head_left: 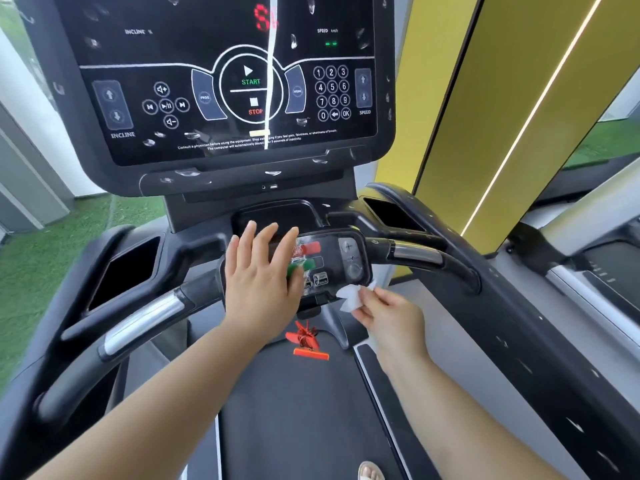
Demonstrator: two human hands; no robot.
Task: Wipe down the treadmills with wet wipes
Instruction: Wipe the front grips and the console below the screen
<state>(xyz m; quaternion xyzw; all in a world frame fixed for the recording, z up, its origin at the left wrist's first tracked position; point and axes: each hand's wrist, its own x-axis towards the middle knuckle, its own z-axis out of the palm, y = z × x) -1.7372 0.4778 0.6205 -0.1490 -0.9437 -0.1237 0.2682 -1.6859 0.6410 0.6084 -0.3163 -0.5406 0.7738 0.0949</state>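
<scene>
White wet wipe: I am pinching it, crumpled, between the thumb and fingertips of the right hand. It is sitting at the lower right corner of the small control panel, touching it or very nearly; I cannot tell which.

Left hand: I am laying it flat, fingers straight and spread, over the left half of that panel. It is holding nothing that I can see. Red and green buttons are showing just past its thumb.

Step in hand, as I am judging it: wiping the small panel, beginning at the corner nearest the right hand.

Next move, as I am reading it:
- sweeping the wipe leftward and up across the panel face;
- lifting the left hand clear, since it is covering the half not yet reached;
- pressing lightly, so the buttons are not being triggered.

Other items:
- Large console, above both hands, carrying droplet-like marks; likely needing a wipe.
- Silver-banded left grip, outboard of the left hand.
- Right grip, just beyond the right hand.
- Red safety clip, hanging below the panel, between the two wrists.
- Black belt, lying under the forearms.
</scene>
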